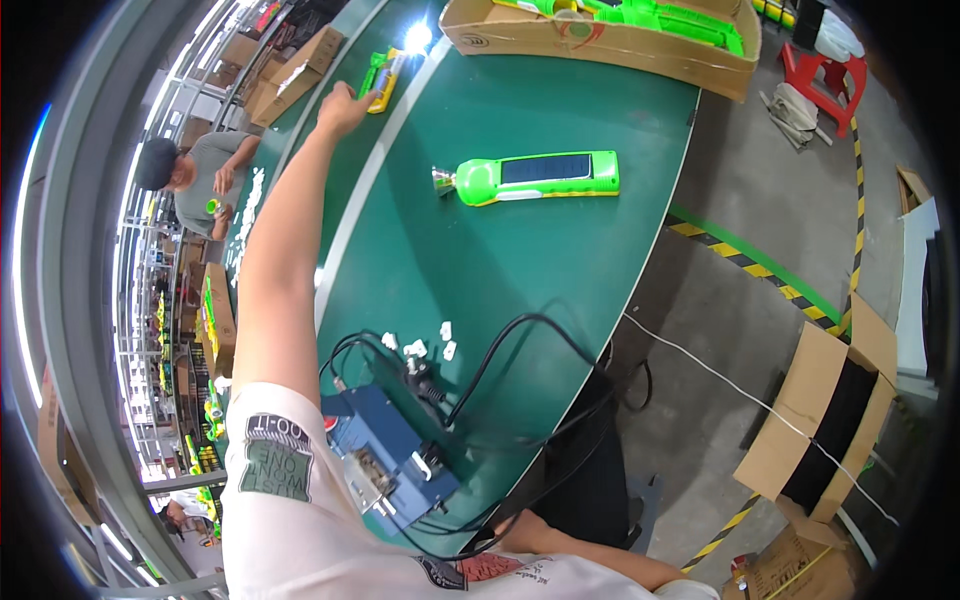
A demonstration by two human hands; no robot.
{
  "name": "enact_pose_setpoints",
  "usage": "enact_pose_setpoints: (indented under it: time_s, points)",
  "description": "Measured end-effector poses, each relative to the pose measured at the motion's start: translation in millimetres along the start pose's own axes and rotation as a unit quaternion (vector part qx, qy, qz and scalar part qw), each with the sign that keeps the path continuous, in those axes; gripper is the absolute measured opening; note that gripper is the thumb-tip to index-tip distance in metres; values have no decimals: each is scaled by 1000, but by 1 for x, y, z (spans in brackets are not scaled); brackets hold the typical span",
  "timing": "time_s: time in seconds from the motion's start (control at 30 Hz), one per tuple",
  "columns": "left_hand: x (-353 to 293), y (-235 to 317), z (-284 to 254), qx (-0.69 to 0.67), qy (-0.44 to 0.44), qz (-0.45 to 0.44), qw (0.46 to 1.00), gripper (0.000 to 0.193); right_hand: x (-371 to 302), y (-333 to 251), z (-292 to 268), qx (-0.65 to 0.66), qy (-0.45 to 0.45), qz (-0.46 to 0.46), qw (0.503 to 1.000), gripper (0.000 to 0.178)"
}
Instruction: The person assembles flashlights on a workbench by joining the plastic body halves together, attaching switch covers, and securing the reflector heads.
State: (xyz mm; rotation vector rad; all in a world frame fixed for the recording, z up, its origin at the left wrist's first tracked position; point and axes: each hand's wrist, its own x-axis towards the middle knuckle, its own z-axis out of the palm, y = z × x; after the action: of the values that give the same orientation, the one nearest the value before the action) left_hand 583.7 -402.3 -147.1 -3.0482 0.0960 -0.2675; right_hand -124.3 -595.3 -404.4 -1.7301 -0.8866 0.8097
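1. The landmark is the green solar-panel torch [545, 178] on the green worktop [470, 265]; its long axis runs almost straight left to right, silver reflector end to the left.
2. Left of that torch and beyond it lies a green-and-yellow torch body [383, 82], its long axis running away from the person and a little rightward, with a bright white glow [418, 38] at its far end.
3. The left hand [342, 110] is the nearer of the 2, also left of the landmark. Its fingers touch the torch body's near end, which lies just right of them; I cannot tell whether they close on it.
4. The right hand [522, 532] sits well to the near side of the landmark, beyond the blue metal machine's right side; its fingers are hidden, their state unclear.
5. The blue metal machine [395, 440] stands nearer the person than the landmark, to its left.
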Motion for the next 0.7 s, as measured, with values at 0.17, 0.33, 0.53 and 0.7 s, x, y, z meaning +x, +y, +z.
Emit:
enact_pose_setpoints:
  time_s: [0.17, 0.33, 0.53, 0.7]
  points:
    - [41, 27, 49, -108, -18, -96, 989, 128, 8, 16, 13, 227, 88, -53, 969, 34]
    - [60, 9, 69, -108, -7, -124, 986, 130, 12, 12, -11, 217, 9, -13, 976, 36]
    - [64, 7, 68, -104, -45, -187, 976, 122, 3, -6, -42, 188, -101, 55, 975, 38]
    - [53, -4, 45, -128, -42, -191, 972, 110, 4, -5, -27, 122, -118, 54, 984, 38]
